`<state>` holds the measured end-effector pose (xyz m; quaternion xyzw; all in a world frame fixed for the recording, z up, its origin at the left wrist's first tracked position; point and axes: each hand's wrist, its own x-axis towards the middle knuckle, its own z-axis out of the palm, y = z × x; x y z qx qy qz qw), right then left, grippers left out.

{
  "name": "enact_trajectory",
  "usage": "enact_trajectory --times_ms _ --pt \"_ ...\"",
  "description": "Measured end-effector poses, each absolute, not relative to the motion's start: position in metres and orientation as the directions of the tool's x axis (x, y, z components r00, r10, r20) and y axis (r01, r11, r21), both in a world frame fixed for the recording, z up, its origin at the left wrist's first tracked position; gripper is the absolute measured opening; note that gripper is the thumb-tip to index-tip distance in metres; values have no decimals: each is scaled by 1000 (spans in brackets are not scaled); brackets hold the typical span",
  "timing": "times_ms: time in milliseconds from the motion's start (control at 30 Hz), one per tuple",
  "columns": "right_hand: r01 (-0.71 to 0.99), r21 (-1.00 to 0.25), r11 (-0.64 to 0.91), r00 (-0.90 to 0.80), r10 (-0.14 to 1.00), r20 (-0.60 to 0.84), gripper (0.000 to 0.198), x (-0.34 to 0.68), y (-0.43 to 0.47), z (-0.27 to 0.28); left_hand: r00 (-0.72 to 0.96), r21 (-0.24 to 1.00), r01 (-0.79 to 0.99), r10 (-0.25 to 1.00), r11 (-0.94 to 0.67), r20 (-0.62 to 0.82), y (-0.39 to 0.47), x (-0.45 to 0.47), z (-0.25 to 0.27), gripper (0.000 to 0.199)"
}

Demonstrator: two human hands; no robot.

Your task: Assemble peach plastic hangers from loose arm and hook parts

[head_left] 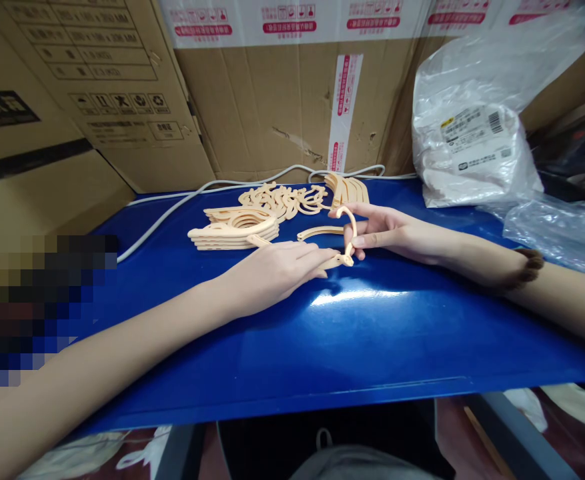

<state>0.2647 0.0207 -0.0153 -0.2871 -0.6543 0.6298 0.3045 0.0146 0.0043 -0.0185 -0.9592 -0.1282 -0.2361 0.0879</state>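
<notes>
My left hand (272, 273) is closed over a beige plastic hanger arm (259, 241), most of it hidden under the palm and fingers. One end pokes out past the knuckles, the other beyond the fingertips. Between thumb and fingers, my right hand (387, 230) pinches a beige hanger hook (355, 230), curved end up. The hook's base meets the arm's end at the left fingertips; whether they are joined I cannot tell. Behind the hands lies a loose curved hanger arm (319, 231). A stack of beige hanger pieces (235, 235) sits just beyond my left hand.
A heap of beige hooks (285, 200) and a row of curved arms (347, 190) lie at the back of the blue table (272, 360). A white cable (167, 220) runs behind them. Cardboard boxes (272, 100) wall the back; a clear plastic bag (472, 153) stands right.
</notes>
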Motion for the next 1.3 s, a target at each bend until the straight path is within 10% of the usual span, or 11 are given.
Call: enact_trajectory --times_ms 1300 --pt "211 -922 324 -533 829 169 47 261 11 -12 865 -155 370 279 -916 418 5 13 -19 35"
